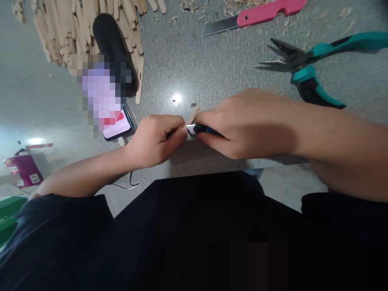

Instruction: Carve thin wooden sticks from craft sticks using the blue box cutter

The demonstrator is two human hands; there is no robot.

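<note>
Between my hands, a short wooden craft stick points up and to the right. My left hand pinches its lower end between thumb and curled fingers. My right hand is closed around a utility knife with a dark body and a bright blade. The blade tip touches or lies very close to the stick beside my left thumb. Most of the knife's handle is hidden inside my right fist.
A pink-handled knife lies at the back, with teal pliers at the right. Craft sticks pile up at the back left near a black case and a phone. Wood shavings are scattered behind. A purple power strip is far left.
</note>
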